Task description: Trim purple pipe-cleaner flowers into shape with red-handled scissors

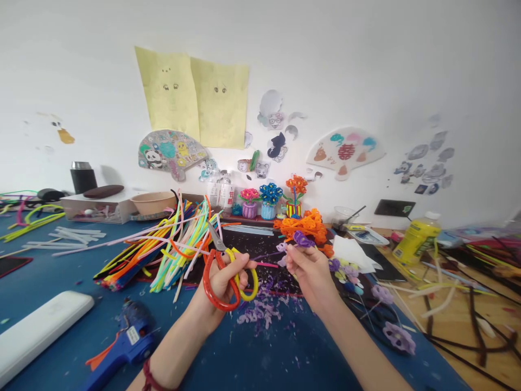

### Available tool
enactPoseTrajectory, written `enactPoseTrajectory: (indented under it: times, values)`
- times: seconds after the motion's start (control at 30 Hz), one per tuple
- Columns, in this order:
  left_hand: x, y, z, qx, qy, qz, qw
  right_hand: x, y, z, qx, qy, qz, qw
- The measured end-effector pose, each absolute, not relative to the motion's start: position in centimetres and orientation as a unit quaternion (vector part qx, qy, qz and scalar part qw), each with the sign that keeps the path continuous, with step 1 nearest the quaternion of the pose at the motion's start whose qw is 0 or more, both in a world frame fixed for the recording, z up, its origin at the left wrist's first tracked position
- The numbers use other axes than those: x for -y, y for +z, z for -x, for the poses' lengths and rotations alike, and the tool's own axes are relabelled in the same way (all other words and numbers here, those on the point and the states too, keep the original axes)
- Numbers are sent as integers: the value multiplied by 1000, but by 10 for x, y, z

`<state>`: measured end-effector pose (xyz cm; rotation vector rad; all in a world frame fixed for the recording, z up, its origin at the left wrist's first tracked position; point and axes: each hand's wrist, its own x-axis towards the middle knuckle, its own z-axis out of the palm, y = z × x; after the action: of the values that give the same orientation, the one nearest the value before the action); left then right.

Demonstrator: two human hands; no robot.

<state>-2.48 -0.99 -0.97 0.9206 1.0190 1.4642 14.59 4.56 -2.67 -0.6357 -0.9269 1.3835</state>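
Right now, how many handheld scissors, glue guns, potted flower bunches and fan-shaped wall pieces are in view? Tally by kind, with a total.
Handheld scissors: 1
Blue glue gun: 1
Potted flower bunches: 3 (pink, blue, orange)
Fan-shaped wall pieces: 2 (panda, red-character)
Total: 7

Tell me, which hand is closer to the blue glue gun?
Left. The left hand, holding the scissors, is above and right of the glue gun in the picture; the right hand, pinching something purple, is farther off to the right.
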Motion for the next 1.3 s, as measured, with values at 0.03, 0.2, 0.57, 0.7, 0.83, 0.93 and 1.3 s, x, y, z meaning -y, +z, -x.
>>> enactPoseTrajectory:
  times: [0.03, 0.2, 0.57, 0.7, 0.83, 0.93, 1.3]
  values:
    - [11, -9, 25, -433, 614, -396, 528, -46, -27, -147, 403, 601, 276, 633]
    - [15, -9, 29, -537, 563, -526, 344, -51, -25, -152, 392, 580, 265, 663]
    - [18, -16, 19, -674, 320, -664, 43, -60, -20, -167, 363, 572, 242, 695]
    - [19, -13, 18, -686, 218, -694, -14, -61, -18, -169, 345, 581, 233, 700]
    - [19, -12, 18, -692, 175, -700, -15, -61, -17, -169, 334, 590, 223, 700]
    - [18, -13, 19, -693, 168, -701, -13, -61, -16, -169, 324, 600, 219, 698]
    - [19, -10, 20, -689, 155, -708, -6, -61, -14, -171, 307, 611, 199, 702]
